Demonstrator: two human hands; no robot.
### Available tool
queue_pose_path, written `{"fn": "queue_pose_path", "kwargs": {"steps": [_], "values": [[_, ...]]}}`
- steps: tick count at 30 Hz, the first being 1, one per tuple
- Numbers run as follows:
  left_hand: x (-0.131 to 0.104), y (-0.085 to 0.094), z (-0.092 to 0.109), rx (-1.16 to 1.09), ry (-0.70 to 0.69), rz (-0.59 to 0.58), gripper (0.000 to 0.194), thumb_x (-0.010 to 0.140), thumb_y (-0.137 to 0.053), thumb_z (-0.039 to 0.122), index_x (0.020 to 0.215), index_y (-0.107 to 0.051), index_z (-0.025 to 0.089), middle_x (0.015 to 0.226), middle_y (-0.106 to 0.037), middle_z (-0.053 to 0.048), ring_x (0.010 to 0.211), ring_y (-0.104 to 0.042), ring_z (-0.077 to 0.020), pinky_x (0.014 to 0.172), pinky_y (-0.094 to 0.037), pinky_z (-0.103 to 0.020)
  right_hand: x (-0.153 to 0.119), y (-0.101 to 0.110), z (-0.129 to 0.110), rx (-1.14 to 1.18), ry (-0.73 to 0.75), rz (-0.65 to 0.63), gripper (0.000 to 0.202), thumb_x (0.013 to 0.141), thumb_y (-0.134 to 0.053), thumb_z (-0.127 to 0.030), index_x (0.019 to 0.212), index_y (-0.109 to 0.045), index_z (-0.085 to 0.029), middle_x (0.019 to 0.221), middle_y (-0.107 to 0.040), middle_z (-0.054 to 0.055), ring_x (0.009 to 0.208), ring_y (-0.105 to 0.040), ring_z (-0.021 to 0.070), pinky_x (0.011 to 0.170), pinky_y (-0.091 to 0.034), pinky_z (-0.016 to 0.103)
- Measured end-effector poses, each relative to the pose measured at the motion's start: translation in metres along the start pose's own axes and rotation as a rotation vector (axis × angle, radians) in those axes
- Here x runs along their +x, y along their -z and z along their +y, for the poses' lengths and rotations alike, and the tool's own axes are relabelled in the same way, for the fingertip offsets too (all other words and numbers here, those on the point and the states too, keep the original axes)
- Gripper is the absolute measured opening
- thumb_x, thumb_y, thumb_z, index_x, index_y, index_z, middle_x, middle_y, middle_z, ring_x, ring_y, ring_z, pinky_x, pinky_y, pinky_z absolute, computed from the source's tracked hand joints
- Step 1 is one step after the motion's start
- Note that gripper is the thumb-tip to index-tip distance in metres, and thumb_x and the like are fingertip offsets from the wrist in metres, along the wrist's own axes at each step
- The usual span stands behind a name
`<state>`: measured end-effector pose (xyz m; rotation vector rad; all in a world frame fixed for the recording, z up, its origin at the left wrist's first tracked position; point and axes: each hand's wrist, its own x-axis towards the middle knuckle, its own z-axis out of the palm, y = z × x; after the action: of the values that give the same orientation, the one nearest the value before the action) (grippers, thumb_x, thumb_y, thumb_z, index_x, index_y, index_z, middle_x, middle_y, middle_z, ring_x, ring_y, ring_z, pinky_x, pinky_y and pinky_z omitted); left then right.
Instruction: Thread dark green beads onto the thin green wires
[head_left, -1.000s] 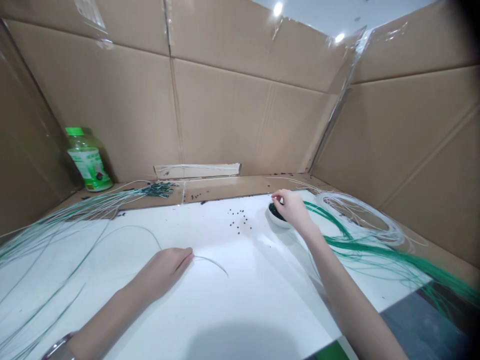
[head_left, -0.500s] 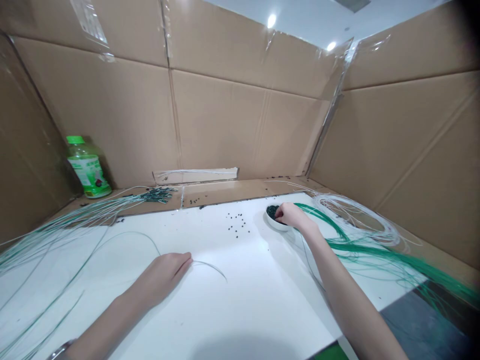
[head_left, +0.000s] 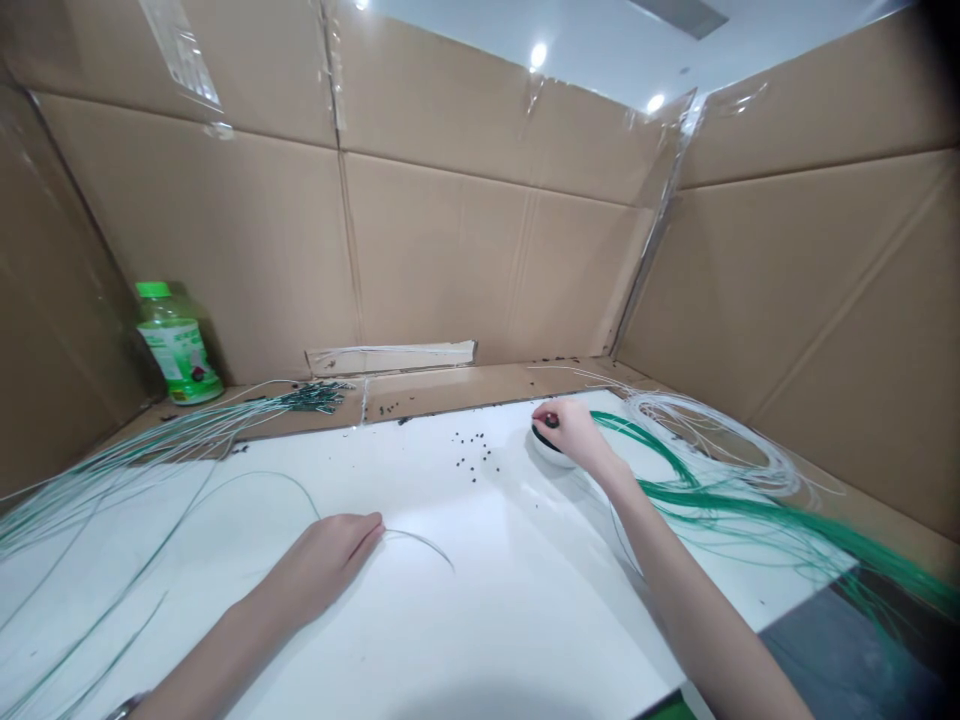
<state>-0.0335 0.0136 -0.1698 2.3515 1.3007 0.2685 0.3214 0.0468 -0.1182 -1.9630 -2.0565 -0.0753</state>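
My left hand (head_left: 346,545) is closed in a pinch on a thin pale wire (head_left: 416,537). The wire's free end curves out to the right past the fingertips, and a greenish length trails off behind the hand to the left. Over a small white bowl (head_left: 551,453) of tiny dark pieces, my right hand (head_left: 574,428) has its thumb and fingertips drawn together. Whatever sits between those fingertips is too small to make out. Several loose dark pieces (head_left: 474,462) lie scattered on the white board (head_left: 450,640), left of the bowl.
Green strands (head_left: 750,505) and a coil of white wire (head_left: 720,435) lie to the right. A bundle of wires with dark tips (head_left: 315,397) stretches along the left. A green-capped bottle (head_left: 180,350) stands back left, and cardboard walls (head_left: 487,230) surround the board.
My right hand has lifted slightly, its fingertips rising from inside the bowl to above its rim. My left hand keeps its pinch on the wire. The view has tilted up a little.
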Motion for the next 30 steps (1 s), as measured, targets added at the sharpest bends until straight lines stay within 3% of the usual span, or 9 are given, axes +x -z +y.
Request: {"fn": "queue_pose_path", "kwargs": {"steps": [6, 13, 23, 30], "values": [[0.001, 0.0, 0.0, 0.004, 0.002, -0.013, 0.042, 0.094, -0.019, 0.043, 0.067, -0.042, 0.02, 0.069, -0.058, -0.003, 0.066, -0.056, -0.0192, 0.065, -0.035, -0.03, -0.005, -0.031, -0.039, 0.043, 0.236, -0.052, 0.02, 0.09, -0.052, -0.03, 0.099, -0.061, -0.014, 0.103, -0.062, 0.006, 0.094, -0.06, 0.0161, 0.084, -0.05, 0.037], [0.0, 0.0, -0.001, 0.006, -0.012, -0.006, 0.041, 0.094, -0.02, 0.041, 0.067, -0.042, 0.02, 0.069, -0.059, -0.003, 0.065, -0.056, -0.0191, 0.064, -0.035, -0.03, 0.0, -0.056, -0.032, 0.023, 0.26, -0.121, 0.023, 0.09, -0.052, -0.031, 0.104, -0.059, -0.015, 0.106, -0.061, 0.007, 0.094, -0.06, 0.0166, 0.083, -0.05, 0.038], [0.001, -0.001, -0.002, 0.019, -0.012, -0.003, 0.041, 0.094, -0.021, 0.041, 0.067, -0.043, 0.02, 0.069, -0.06, -0.003, 0.065, -0.057, -0.0194, 0.064, -0.036, -0.029, -0.002, -0.053, -0.034, 0.083, 0.187, -0.131, 0.023, 0.09, -0.052, -0.032, 0.103, -0.059, -0.014, 0.103, -0.062, 0.006, 0.09, -0.061, 0.0156, 0.081, -0.051, 0.037], [0.001, -0.002, -0.005, 0.017, -0.013, 0.006, 0.042, 0.094, -0.021, 0.041, 0.069, -0.046, 0.021, 0.07, -0.061, -0.004, 0.067, -0.057, -0.0199, 0.065, -0.036, -0.03, -0.001, -0.029, -0.024, 0.123, 0.108, 0.0, 0.023, 0.09, -0.053, -0.03, 0.105, -0.059, -0.014, 0.103, -0.062, 0.006, 0.091, -0.061, 0.0161, 0.082, -0.051, 0.038]]}}
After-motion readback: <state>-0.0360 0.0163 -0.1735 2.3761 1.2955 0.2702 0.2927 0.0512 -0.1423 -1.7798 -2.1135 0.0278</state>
